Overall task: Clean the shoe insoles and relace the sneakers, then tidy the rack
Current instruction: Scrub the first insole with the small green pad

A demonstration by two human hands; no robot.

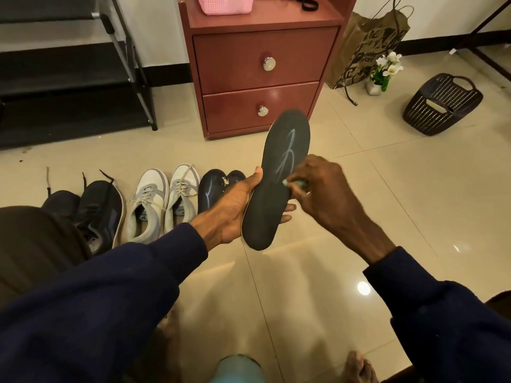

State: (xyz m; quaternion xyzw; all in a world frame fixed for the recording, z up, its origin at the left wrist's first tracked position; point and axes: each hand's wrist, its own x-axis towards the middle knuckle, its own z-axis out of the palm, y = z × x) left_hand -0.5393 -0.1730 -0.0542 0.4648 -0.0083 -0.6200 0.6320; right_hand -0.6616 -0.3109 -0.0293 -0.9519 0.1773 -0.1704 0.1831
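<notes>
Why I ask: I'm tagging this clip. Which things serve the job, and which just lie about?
Job: dark grey foam insole in the left hand; small greenish cloth pinched by the right hand; white-grey laced sneakers; black sneakers; black metal rack.
Lying about: red-brown drawer cabinet; pink plastic basket; brown paper bag; black plastic basket; white potted flowers.

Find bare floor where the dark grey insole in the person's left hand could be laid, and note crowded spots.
Free: the glossy beige tiles between the red-brown wooden drawer cabinet and the black slotted plastic basket, and those just beneath the held dark grey insole. Crowded: the left, where black sneakers, white-and-grey sneakers and more dark insoles line up.
</notes>
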